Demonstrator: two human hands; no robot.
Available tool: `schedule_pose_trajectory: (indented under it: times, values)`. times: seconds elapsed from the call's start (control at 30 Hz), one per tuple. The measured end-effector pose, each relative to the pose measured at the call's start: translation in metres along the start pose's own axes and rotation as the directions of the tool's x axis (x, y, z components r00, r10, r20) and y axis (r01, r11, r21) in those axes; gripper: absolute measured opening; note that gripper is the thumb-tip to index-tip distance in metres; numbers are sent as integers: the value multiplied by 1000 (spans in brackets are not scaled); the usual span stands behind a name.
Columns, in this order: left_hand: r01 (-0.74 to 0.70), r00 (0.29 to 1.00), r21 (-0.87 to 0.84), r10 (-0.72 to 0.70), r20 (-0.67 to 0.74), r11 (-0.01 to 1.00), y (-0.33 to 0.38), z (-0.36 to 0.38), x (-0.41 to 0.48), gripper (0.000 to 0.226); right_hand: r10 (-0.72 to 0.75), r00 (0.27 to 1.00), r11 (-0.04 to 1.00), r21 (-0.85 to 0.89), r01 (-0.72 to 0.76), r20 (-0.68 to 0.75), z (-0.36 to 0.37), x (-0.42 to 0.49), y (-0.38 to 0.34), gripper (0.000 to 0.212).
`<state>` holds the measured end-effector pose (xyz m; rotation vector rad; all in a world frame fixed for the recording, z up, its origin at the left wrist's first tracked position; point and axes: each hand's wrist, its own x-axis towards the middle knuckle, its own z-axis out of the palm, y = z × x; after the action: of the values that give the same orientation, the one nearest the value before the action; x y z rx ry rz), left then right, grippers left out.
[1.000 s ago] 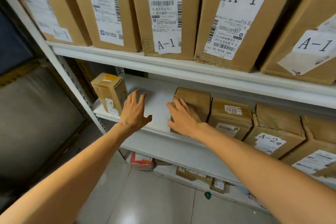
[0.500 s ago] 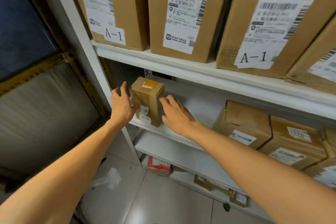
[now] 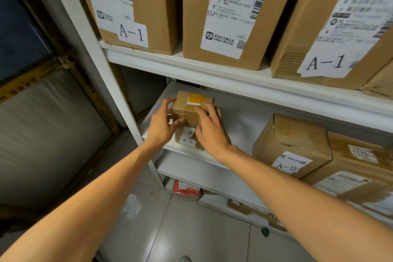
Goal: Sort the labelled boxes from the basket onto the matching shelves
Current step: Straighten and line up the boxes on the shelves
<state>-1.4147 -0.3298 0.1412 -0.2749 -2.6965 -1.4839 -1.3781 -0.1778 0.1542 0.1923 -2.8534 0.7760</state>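
Small box (image 3: 192, 117) marked A-2 stands upright at the left end of the middle shelf (image 3: 240, 125), near its front edge, well apart from the next A-2 box (image 3: 291, 144) to its right and below the row of A-1 boxes (image 3: 138, 6). The left hand (image 3: 160, 127) curls round its left side, thumb on the front. The right hand (image 3: 212, 130) wraps its top right corner (both appear to have firm hold). To finish well, it should probably be squared up, label facing out, flat on the shelf. Half a second earlier both hands only flanked it, fingers spread; the box has not shifted.
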Motion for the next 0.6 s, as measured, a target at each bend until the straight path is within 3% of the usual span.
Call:
schedule_pose_trajectory:
  times: [0.2, 0.6]
  values:
    - [-53, 995, -20, 54, 79, 998, 36, 63, -16, 68, 94, 995, 990, -104, -90, 30, -46, -43, 47, 64]
    - [-51, 989, -39, 56, 140, 998, 71, 103, -49, 68, 165, 979, 985, -70, -157, 124, -88, -92, 77, 67]
